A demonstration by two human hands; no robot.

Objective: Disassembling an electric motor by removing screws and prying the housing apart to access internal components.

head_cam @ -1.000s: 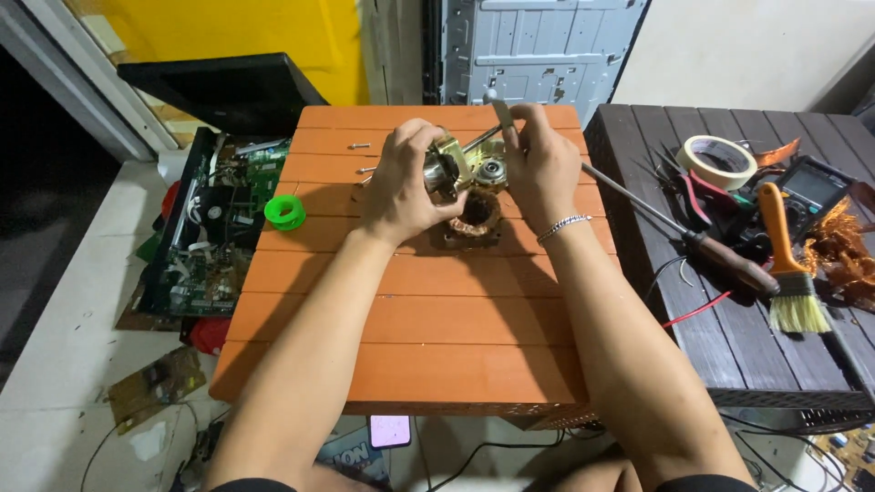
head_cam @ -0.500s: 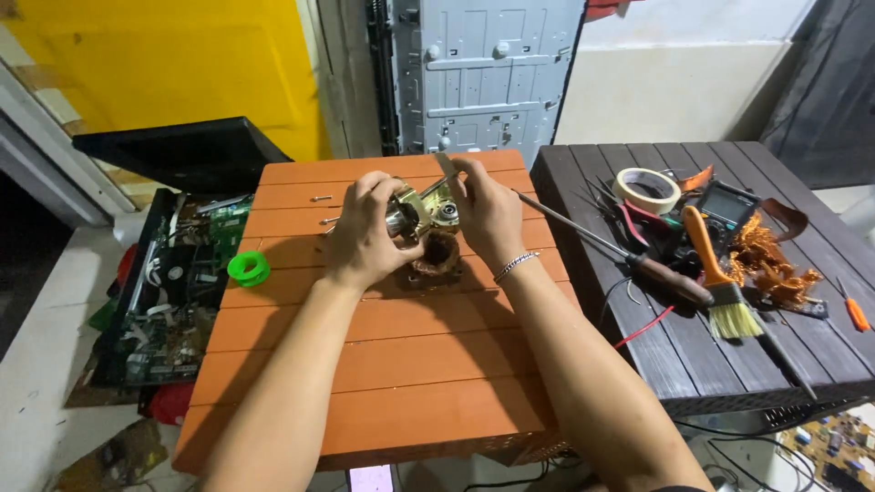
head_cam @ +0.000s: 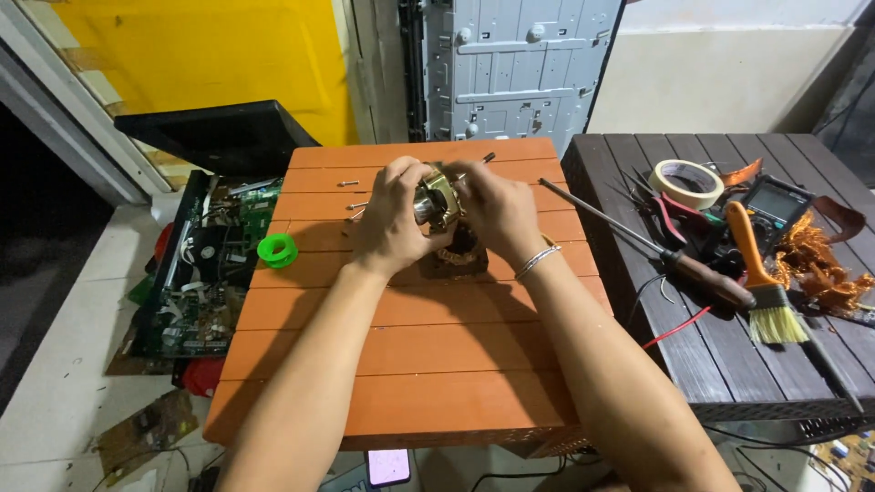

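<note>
Both my hands hold a small metal motor part (head_cam: 437, 199) with a gold-coloured bracket above the orange slatted table (head_cam: 401, 364). My left hand (head_cam: 394, 217) grips its left side, and my right hand (head_cam: 497, 211), with a bracelet at the wrist, grips its right side. Under my hands a dark round motor piece with copper winding (head_cam: 458, 255) rests on the table. Loose screws (head_cam: 351, 195) lie just left of my left hand.
A green tape roll (head_cam: 277, 250) sits at the orange table's left edge. The dark table (head_cam: 729, 364) at right carries a long screwdriver (head_cam: 656, 246), an orange brush (head_cam: 761, 282), a masking tape roll (head_cam: 688, 182), a multimeter (head_cam: 775, 202) and copper wire (head_cam: 820, 260). Circuit boards (head_cam: 205, 264) lie on the floor at left.
The camera view has shifted, and my hands with the motor part sit a little lower in the frame. They still grip the part together.
</note>
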